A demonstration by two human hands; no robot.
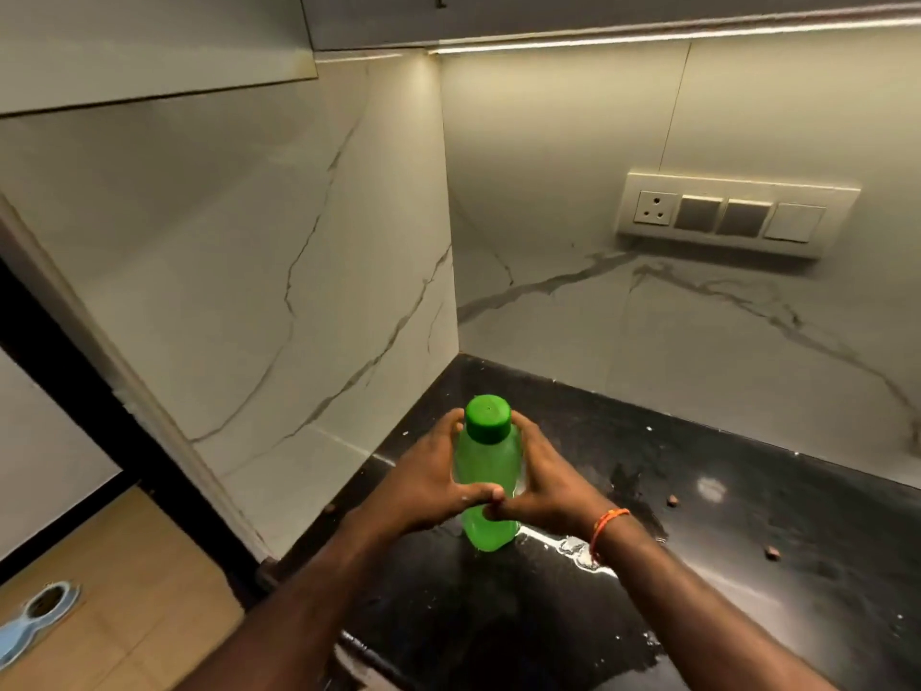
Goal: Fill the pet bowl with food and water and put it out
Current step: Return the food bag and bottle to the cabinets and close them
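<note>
1. Closest to me are the person's two bare forearms, coming up from the bottom edge, where both are cut off. The right wrist wears an orange thread band.
2. The left hand and the right hand wrap a green bottle from either side. The fingers curl round its body and the thumbs meet in front, so both grips are closed on it.
3. The bottle is smooth, translucent green plastic, rounded at the shoulders, with a darker opaque green screw cap on top. It stands upright with its base on the black countertop, near the corner where the two walls meet.
4. The countertop is glossy dark stone. A wet, shiny smear lies just right of the bottle's base, and a couple of small brown crumbs sit further right; I cannot tell what they are.
5. The walls are pale marble-look slabs with thin grey veins. A cream switch plate with one socket is mounted on the right wall.
6. Down at lower left, on a tan tiled floor, lies a light blue pet bowl, well apart from the bottle and partly cut off by the frame edge. One round hollow shows; its contents are too dim to make out.
</note>
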